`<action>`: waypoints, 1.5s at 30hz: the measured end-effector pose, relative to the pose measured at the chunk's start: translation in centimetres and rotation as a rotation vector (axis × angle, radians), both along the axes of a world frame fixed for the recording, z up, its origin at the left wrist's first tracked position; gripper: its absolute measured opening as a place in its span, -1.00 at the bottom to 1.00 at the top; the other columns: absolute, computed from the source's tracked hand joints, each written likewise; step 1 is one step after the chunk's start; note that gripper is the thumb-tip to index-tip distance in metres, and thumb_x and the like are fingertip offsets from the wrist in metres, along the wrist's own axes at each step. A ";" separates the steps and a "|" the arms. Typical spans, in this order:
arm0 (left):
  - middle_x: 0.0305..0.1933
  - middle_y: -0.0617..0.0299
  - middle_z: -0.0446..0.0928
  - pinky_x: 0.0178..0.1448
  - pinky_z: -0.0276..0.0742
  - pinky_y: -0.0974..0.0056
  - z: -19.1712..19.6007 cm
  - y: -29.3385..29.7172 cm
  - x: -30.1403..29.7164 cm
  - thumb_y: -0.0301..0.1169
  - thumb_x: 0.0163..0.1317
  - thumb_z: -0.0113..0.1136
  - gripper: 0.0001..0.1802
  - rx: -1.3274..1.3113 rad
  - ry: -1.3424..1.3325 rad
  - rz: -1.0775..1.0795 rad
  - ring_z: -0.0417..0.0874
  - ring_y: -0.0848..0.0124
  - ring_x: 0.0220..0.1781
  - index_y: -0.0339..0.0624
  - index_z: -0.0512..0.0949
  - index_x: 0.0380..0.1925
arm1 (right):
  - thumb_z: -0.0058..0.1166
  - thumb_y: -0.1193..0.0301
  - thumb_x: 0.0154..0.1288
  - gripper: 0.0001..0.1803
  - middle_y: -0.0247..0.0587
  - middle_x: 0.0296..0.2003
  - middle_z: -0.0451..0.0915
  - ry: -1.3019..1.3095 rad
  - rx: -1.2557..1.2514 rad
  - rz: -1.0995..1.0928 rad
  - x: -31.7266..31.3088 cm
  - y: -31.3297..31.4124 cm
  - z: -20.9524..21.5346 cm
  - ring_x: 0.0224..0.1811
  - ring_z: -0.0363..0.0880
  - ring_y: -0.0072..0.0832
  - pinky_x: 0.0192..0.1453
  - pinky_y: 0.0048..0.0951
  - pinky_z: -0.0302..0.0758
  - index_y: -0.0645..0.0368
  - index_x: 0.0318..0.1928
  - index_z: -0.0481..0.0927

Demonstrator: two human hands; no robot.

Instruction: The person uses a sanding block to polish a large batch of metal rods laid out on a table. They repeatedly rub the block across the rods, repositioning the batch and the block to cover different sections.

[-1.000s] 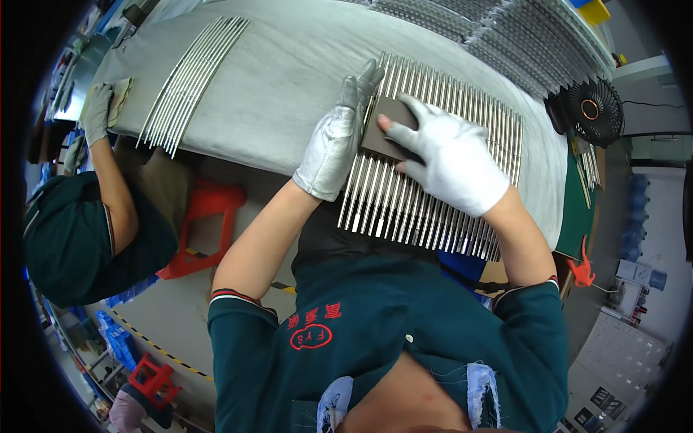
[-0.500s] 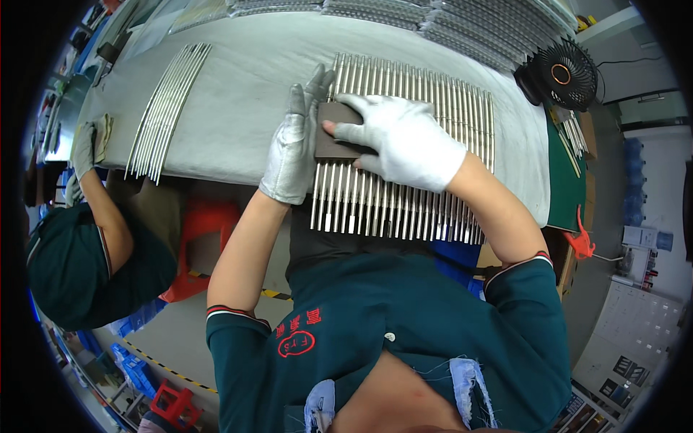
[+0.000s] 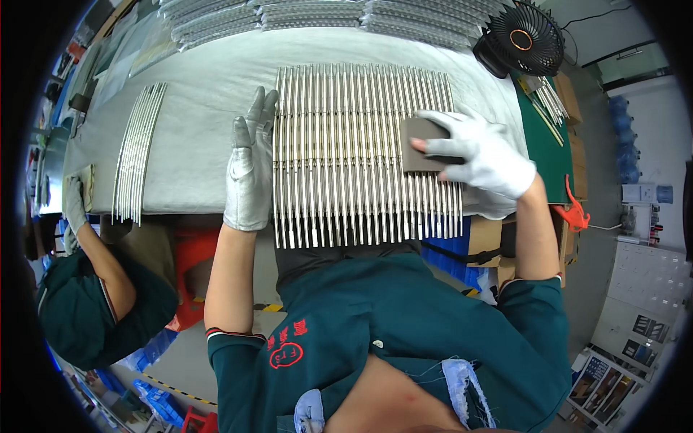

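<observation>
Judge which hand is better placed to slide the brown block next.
Probably the right hand: its fingers are on the brown block, over the metal rods. The left hand is empty, at the rods' left edge, apart from the block.

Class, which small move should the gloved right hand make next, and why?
Probably slide the flat grey-brown block leftward across the slender silvery metal rods: the white-gloved right hand holds it near their right edge, while the grey-gloved left hand stands beside their left edge.

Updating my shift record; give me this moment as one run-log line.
left hand: open, beside metal rods, left edge | right hand: gripping brown block over rods, right side | black fan: upper right
</observation>
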State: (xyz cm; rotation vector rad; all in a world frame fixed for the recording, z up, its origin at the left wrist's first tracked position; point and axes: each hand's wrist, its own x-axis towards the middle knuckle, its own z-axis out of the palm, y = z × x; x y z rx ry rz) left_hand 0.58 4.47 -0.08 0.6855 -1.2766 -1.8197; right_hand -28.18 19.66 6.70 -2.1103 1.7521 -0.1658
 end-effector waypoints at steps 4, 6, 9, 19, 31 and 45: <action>0.59 -0.04 0.04 0.65 -0.13 0.10 0.0 0.0 0.2 0.31 0.47 -0.40 -0.05 -0.111 -0.063 -0.012 -0.01 0.20 0.63 -0.25 -0.04 0.54 | 0.32 0.18 0.12 -0.39 -0.15 0.42 0.31 0.063 -0.200 0.123 3.1 -2.1 0.0 0.33 0.35 -0.05 0.43 -0.07 0.25 -0.20 0.25 0.60; 0.59 -0.05 0.04 0.65 -0.13 0.09 0.1 0.2 0.4 0.30 0.48 -0.41 -0.06 -0.091 -0.047 -0.006 -0.02 0.19 0.63 -0.26 -0.04 0.54 | 0.33 0.18 0.11 -0.38 -0.14 0.42 0.31 0.019 -0.052 0.047 -0.1 -0.7 0.4 0.31 0.37 -0.06 0.42 -0.05 0.26 -0.22 0.26 0.59; 0.59 -0.06 0.03 0.65 -0.12 0.10 0.4 0.3 0.3 0.28 0.48 -0.42 -0.07 -0.043 -0.021 -0.007 -0.02 0.18 0.63 -0.27 -0.03 0.54 | 0.32 0.18 0.10 -0.36 -0.09 0.40 0.32 0.031 0.040 -0.031 -2.6 1.0 0.5 0.30 0.37 -0.06 0.42 0.00 0.24 -0.24 0.27 0.58; 0.43 -0.06 0.36 0.58 0.12 0.04 0.1 -0.6 0.4 0.00 0.49 -0.06 -0.35 -0.893 -0.718 -0.055 0.30 -0.02 0.50 -0.24 0.35 0.37 | 0.27 0.14 0.19 -0.37 -0.07 0.37 0.36 0.141 -0.286 -0.014 3.0 -4.2 -0.9 0.32 0.38 -0.08 0.43 0.04 0.24 -0.24 0.32 0.53; 0.40 -0.03 0.40 0.54 0.11 -0.10 0.6 -0.6 -1.7 0.13 0.34 0.04 -0.29 -1.423 -1.024 -0.269 0.37 -0.06 0.43 -0.03 0.39 0.36 | 0.29 0.26 0.14 -0.35 -0.05 0.45 0.29 -0.059 0.027 -0.160 0.2 -1.7 -0.1 0.42 0.27 0.04 0.52 0.16 0.04 -0.32 0.30 0.55; 0.52 -0.06 0.17 0.57 0.12 0.20 -1.3 -2.9 2.8 0.07 0.55 -0.22 -0.25 -0.068 0.086 0.149 0.20 0.22 0.53 -0.28 0.12 0.49 | 0.34 0.32 0.01 -0.35 0.00 0.35 0.39 0.116 0.004 -0.088 -1.3 1.1 1.3 0.33 0.37 -0.02 0.46 -0.03 0.18 -0.14 0.22 0.63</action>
